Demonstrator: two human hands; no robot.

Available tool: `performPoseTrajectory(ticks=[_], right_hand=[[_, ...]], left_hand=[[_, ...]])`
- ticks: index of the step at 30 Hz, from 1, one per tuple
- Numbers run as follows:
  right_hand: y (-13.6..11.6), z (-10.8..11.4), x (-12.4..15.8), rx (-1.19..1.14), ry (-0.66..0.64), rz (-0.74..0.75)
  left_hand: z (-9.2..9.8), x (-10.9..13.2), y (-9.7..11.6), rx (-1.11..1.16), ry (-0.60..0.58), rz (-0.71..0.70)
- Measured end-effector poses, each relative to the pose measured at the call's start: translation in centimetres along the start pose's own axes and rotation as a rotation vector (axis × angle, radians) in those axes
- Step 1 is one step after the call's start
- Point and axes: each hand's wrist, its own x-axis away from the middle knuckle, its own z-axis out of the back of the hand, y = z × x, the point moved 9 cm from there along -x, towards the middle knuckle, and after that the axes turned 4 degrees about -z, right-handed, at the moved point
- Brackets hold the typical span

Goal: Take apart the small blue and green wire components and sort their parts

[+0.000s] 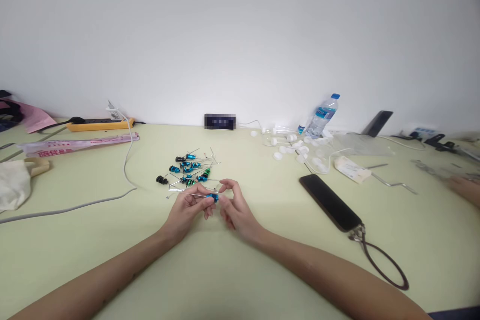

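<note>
we judge the work in hand to be under way on a single piece, the blue part (213, 198); it is in hand and not yet set down. the other pieces lie in a loose pile just beyond it, toward the far edge of the worktop (210, 270): blue pieces (174, 169), black pieces (162, 180) and green pieces (206, 173), with thin metal rods (174, 190) among them. we see one mixed group only, so we cannot tell which pieces, if any, are finished and which are left.

location: the blue part is between the two hands, about midway between the left and right edges of the worktop, on the near-edge side of the pile. whether it touches the surface we cannot tell.

grip, left hand (184, 214): thumb and fingers pinch the blue part. grip, right hand (242, 214): the thumb is at the right end of the part and the forefinger arches above; we cannot tell whether it is pressed closed.

appearance: the blue part is small, glossy and metallic, with darker areas. a thin straight rod (197, 195) lies in line with it, toward the left; finer detail is hidden by the fingers.
</note>
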Motion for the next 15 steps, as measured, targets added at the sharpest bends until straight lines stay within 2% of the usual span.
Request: performPoseTrajectory(ticks=[3, 9, 13, 15], right_hand=[[-0.5, 0.3, 0.1, 0.063, 0.047, 0.055], [0.2, 0.0, -0.1, 0.021, 0.005, -0.004], [-0.2, 0.6, 0.1, 0.079, 0.083, 0.041], [0.0, 0.4, 0.1, 0.065, 0.068, 0.011]], left_hand=[[1.0, 0.0, 0.4, 0.005, 0.107, -0.033], [-0.2, 0.1, -0.2, 0.017, -0.007, 0.011], [1.1, 0.0, 0.3, 0.012, 0.118, -0.027], [1.1, 0.0, 0.3, 0.005, 0.116, -0.019]])
